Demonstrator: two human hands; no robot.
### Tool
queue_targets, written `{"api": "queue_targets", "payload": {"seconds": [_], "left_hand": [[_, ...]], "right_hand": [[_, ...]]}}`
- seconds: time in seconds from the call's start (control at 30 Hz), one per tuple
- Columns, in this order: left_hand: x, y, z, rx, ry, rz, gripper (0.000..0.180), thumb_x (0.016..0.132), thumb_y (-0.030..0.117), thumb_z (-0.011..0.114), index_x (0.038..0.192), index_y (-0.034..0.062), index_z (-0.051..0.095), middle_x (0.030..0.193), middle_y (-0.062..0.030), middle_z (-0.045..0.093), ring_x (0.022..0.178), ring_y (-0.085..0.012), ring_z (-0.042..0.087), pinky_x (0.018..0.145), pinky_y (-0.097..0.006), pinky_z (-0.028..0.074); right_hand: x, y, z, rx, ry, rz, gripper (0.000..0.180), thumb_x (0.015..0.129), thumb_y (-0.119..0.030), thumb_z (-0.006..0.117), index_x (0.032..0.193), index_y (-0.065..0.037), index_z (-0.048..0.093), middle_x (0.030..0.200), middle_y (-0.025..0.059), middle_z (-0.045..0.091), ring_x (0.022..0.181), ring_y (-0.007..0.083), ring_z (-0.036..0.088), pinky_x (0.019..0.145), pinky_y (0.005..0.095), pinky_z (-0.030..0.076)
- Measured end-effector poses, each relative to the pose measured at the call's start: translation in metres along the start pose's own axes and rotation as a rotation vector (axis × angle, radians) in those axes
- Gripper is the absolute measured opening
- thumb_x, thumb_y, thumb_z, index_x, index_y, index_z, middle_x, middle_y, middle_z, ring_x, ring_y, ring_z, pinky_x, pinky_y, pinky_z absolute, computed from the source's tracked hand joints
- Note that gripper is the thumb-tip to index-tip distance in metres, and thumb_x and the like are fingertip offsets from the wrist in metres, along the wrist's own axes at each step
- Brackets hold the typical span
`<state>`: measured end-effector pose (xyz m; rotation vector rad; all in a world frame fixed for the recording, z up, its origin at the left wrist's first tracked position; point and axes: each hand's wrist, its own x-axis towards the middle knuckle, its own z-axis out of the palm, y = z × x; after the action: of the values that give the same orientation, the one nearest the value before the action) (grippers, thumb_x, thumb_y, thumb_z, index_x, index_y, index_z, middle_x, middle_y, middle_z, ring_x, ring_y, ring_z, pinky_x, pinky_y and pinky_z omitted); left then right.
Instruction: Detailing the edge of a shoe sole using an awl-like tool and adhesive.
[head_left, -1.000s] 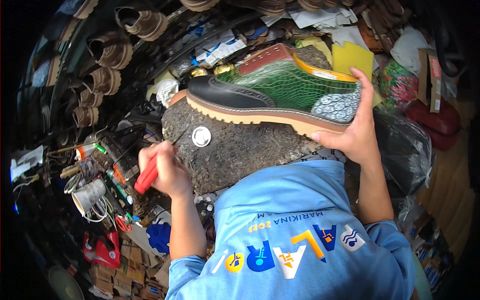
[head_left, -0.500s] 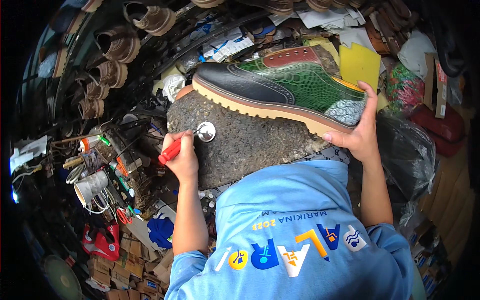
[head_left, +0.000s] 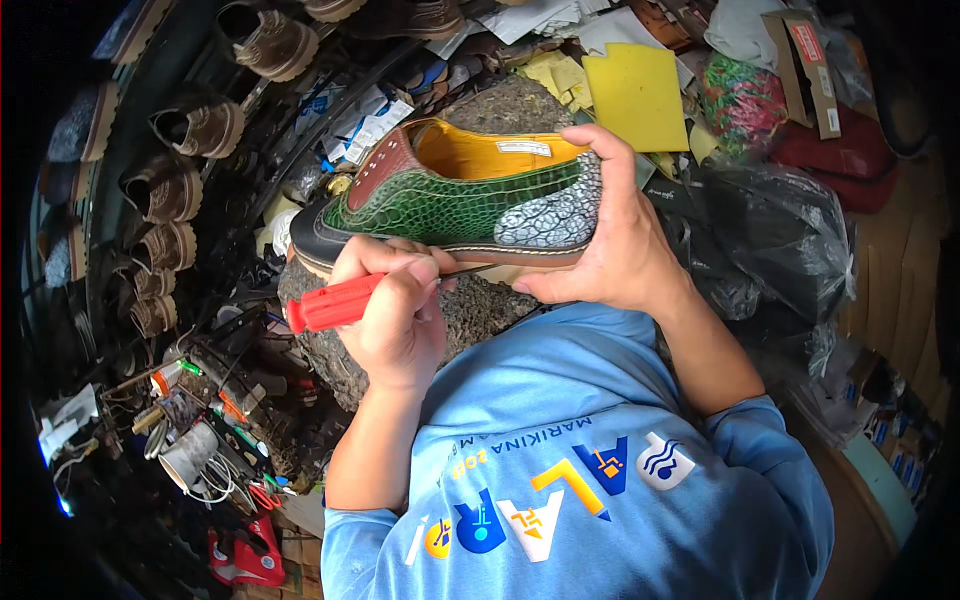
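A low-cut shoe (head_left: pixel 440 210) with green scaly sides, a black toe, a brown lace piece and a grey-white heel patch hangs upright, toe to the left. My right hand (head_left: pixel 625 235) grips it by the heel, thumb beneath the sole and fingers at the collar. In my left hand (head_left: pixel 395 310), closed round its fluted handle, is a red-handled screwdriver-like tool (head_left: pixel 335 303). Its thin dark shaft points right along the sole's edge. Left fingertips rest against the shoe's lower side. Below lies a rough stone block (head_left: pixel 480 312), partly hidden.
Several brown shoes (head_left: pixel 185 125) stand on racks at the left. Yellow sheets (head_left: pixel 635 95) and papers lie behind the stone. A black plastic bag (head_left: pixel 770 240) sits at the right. A white cup (head_left: pixel 190 455) with cords lies among clutter at the lower left.
My left hand has brought the red-handled tool from the small silver dish on the stone up to the shoe. The shoe has come nearer and left, tilting so its inside shows.
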<state>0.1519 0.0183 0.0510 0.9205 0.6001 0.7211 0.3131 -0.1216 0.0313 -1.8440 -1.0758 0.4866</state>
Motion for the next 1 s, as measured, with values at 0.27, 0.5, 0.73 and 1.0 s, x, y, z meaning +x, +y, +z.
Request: {"api": "queue_targets", "payload": {"seconds": [0.27,0.5,0.73,1.0], "left_hand": [[-0.002,-0.007,0.019,0.285,0.059,0.042,0.010,0.079,0.005,0.058,0.074,0.0044,0.049,0.060,-0.0051,0.048,0.052,-0.0134,0.045,0.062,-0.034,0.049],[-0.001,-0.006,0.017,0.233,0.064,0.036,0.008,0.076,-0.002,0.059,0.072,0.0004,0.052,0.066,-0.0094,0.058,0.057,-0.0135,0.054,0.055,-0.026,0.043],[-0.002,-0.006,0.020,0.243,0.084,0.016,0.007,0.075,-0.001,0.059,0.072,0.0001,0.052,0.068,-0.0097,0.058,0.058,-0.0136,0.054,0.057,-0.026,0.044],[-0.002,-0.005,0.021,0.398,0.063,0.005,0.007,0.078,0.006,0.054,0.075,0.0020,0.050,0.064,-0.0069,0.050,0.060,-0.0166,0.052,0.062,-0.033,0.048]], "right_hand": [[-0.002,0.005,0.000,0.006,0.080,-0.033,0.108,0.049,-0.024,0.091,0.138,-0.010,0.031,0.126,0.0208,0.048,0.115,0.0410,0.054,0.099,0.0446,0.045],[-0.002,0.006,0.000,-0.026,0.052,0.002,0.115,0.047,-0.021,0.093,0.140,-0.007,0.028,0.126,0.0212,0.050,0.116,0.0346,0.056,0.100,0.0400,0.045],[-0.001,0.005,0.000,-0.016,0.057,0.000,0.113,0.048,-0.021,0.093,0.140,-0.007,0.029,0.127,0.0211,0.051,0.117,0.0353,0.056,0.100,0.0401,0.045],[-0.001,0.007,0.000,-0.015,0.073,-0.020,0.113,0.048,-0.021,0.093,0.140,-0.008,0.029,0.126,0.0208,0.052,0.117,0.0350,0.056,0.100,0.0396,0.045]]}}
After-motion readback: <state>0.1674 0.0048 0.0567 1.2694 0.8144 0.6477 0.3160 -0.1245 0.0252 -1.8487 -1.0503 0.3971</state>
